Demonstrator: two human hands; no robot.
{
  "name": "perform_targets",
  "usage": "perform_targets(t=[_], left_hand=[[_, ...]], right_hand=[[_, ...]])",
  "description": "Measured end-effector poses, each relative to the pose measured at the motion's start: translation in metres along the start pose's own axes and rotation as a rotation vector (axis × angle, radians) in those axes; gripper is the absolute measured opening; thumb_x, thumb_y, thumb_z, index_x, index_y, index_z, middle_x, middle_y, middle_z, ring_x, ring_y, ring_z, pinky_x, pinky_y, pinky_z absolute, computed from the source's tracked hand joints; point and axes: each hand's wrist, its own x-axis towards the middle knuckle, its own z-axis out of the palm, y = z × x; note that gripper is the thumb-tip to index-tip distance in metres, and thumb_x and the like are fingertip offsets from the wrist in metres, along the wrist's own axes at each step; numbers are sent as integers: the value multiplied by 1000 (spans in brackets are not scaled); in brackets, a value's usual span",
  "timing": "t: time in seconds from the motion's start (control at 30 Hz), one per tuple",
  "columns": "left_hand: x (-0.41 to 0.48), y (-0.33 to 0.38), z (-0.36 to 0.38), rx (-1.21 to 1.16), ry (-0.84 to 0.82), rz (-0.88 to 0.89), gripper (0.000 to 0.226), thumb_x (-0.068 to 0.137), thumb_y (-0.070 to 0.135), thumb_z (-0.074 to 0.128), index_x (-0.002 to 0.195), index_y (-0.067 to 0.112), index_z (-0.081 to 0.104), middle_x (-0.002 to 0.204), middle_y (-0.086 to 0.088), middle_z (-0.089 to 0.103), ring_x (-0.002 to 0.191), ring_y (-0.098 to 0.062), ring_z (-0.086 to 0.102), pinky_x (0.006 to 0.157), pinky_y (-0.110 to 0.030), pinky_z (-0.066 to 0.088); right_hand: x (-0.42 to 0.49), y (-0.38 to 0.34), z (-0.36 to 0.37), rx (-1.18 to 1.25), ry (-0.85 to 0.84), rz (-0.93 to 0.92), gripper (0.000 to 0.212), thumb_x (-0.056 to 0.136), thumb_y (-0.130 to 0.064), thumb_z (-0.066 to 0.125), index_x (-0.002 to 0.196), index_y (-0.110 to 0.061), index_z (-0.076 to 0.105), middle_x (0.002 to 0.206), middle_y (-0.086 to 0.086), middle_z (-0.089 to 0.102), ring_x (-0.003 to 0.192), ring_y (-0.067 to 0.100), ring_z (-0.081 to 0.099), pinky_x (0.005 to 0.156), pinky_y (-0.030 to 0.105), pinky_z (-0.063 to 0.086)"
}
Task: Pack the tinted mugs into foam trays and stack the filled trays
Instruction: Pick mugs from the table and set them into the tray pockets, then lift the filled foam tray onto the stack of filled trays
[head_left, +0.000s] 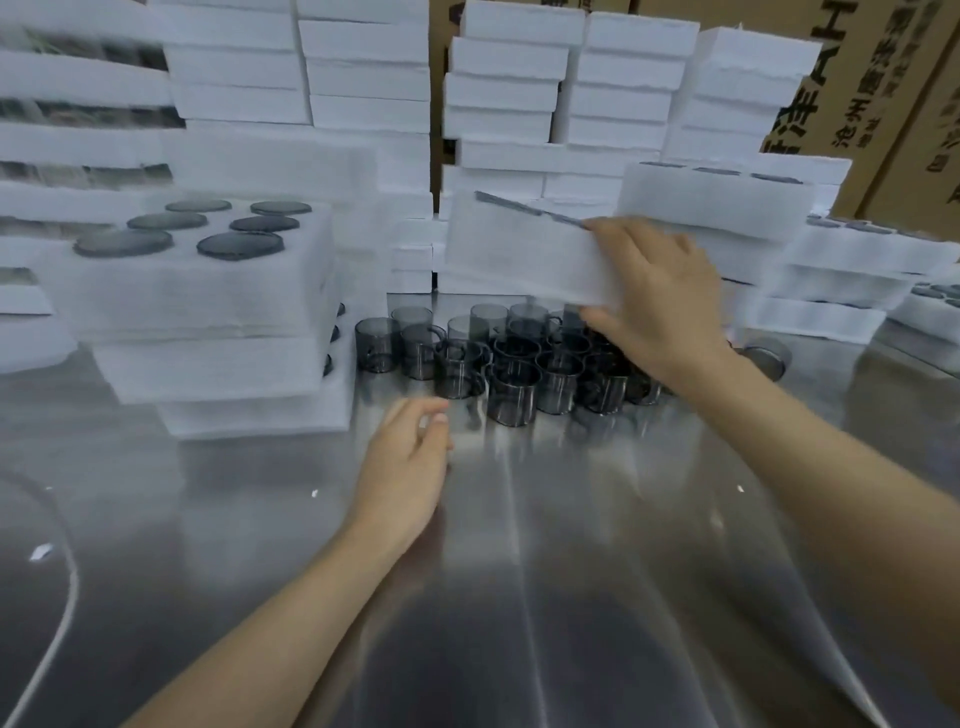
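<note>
A cluster of several grey tinted glass mugs (511, 364) stands on the steel table (519, 597) at centre. My right hand (657, 301) grips the right end of a white foam tray (519, 249), held tilted in the air above the mugs, thumb under it and fingers over its top. My left hand (408, 473) hovers low over the table just in front of the mugs, fingers loosely curled, holding nothing. At the left stands a stack of filled foam trays (208, 312), the top one showing several dark mug bottoms.
White foam trays (519, 88) are piled high along the back, with more stacks at the left and at the right (841, 280). Brown cardboard boxes (883, 104) stand behind at top right. A lone mug (769, 356) sits right of my right wrist.
</note>
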Motion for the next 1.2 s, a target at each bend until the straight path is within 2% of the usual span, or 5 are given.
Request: perform_targets(t=[0.23,0.53,0.73,0.83,1.2], left_hand=[[-2,-4,0,67,-30,46,22,95,30,38,91,40,57,93,14,59,74,-7,59,74,-32,51],[0,-1,0,28,-14,86,23,97,12,46,87,24,62,85,16,56,70,-11,59,74,-39,54],[-1,3,-1,6,-38,90,23,97,11,47,84,21,63,88,15,55,61,-10,53,80,-39,54],[-2,4,0,6,-47,84,23,97,11,47,83,21,63,88,16,55,65,-12,56,80,-40,54],[-1,3,0,12,-61,72,24,96,10,48,80,19,63,85,14,58,82,-10,62,78,-40,54]], right_hand=[[105,9,118,-197,-351,-168,59,80,-16,68,135,-15,45,132,7,53,120,29,49,95,42,35],[135,-7,199,-305,-494,-209,63,78,-22,75,132,-16,44,126,5,54,120,26,42,95,37,33],[145,-11,201,-164,-678,-156,88,72,-39,81,145,-20,36,130,7,47,125,29,35,98,39,37],[145,-9,198,-18,-796,-50,76,81,-27,76,147,-21,38,132,12,48,128,30,36,99,43,40],[137,-22,196,35,-702,71,43,77,-10,77,118,-14,66,120,14,47,104,33,54,79,34,45]])
